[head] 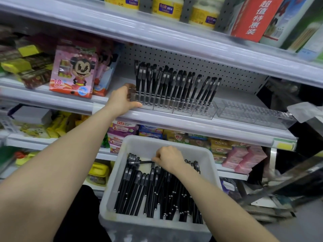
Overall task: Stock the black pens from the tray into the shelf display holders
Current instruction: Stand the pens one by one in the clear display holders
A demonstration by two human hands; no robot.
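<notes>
Pens [157,193] lie heaped in the tray [208,155]. The right hand [170,158] pinches one pen [139,162] in its fingers [156,159], and the left hand [123,99] grips the holder [174,109] on the shelf [192,123]. So thin a pinch could let it slip.

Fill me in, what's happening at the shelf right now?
A person is stocking black pens. The left hand grips the left end of the clear holder on the shelf, which is mostly filled with upright pens. The right hand is down in the white tray, pinching a single pen that lies crosswise at the far end of the loose pile. To the right, a second holder looks empty.
</notes>
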